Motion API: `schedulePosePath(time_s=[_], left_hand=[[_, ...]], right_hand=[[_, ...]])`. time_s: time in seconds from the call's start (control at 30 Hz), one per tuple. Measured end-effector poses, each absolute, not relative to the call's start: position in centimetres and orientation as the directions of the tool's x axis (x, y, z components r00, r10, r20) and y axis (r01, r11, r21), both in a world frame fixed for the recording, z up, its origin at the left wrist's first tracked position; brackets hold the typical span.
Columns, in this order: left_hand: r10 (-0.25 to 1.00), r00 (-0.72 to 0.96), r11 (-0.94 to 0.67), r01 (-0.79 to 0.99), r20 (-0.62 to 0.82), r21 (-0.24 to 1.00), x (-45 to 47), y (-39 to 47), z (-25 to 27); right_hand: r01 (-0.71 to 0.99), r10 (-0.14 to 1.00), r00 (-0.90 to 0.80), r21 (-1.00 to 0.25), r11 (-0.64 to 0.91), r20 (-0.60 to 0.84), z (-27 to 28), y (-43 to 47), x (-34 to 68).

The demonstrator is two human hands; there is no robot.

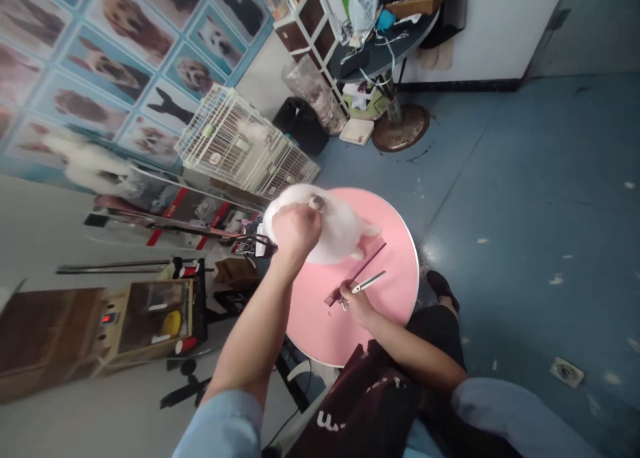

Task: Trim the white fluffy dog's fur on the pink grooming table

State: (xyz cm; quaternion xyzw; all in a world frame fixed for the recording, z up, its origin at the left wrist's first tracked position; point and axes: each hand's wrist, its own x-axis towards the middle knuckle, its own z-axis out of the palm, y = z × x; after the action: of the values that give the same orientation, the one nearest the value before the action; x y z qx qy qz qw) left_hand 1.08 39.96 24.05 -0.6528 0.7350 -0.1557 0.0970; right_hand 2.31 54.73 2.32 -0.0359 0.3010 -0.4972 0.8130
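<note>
A fluffy white dog [336,228] is on the round pink table [395,298], its dark nose pointing up. My left hand [299,228] is closed at the dog's muzzle, just below the nose; the fingertips are partly hidden. Low over the table's near side, my right hand [356,303] is closed around a pair of scissors [370,282], with the blades pointing away to the right. A purple comb [363,265] slants beside the scissors, between that hand and the dog's paws. I cannot tell whether the right hand also touches the comb.
White wire cages [245,141] stand beyond the table, near a black bin [301,125]. A cluttered dark table [385,55] is at the back. Left of the pink table are a shelf [185,211] and a wooden-framed cabinet [155,315]. Blue floor [510,231] extends right.
</note>
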Motion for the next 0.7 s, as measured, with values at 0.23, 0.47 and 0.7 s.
schedulePosePath(time_s=[0.23, 0.47, 0.7], left_hand=[[-0.975, -0.208, 0.159, -0.899, 0.078, -0.409, 0.6, 39.1, 24.2], [-0.967, -0.236, 0.182, -0.903, 0.098, -0.389, 0.2, 39.3, 24.8], [-0.963, -0.270, 0.250, -0.905, 0.010, -0.343, -0.8, 38.8, 24.8]], right_hand=[[0.871, -0.941, 0.272, -0.365, 0.329, -0.200, 3.2, 53.8, 7.3], [0.850, -0.918, 0.161, -0.422, 0.316, -0.363, 3.8, 52.9, 9.2], [0.855, -0.911, -0.132, -0.511, 0.095, -0.390, 2.3, 56.8, 11.8]])
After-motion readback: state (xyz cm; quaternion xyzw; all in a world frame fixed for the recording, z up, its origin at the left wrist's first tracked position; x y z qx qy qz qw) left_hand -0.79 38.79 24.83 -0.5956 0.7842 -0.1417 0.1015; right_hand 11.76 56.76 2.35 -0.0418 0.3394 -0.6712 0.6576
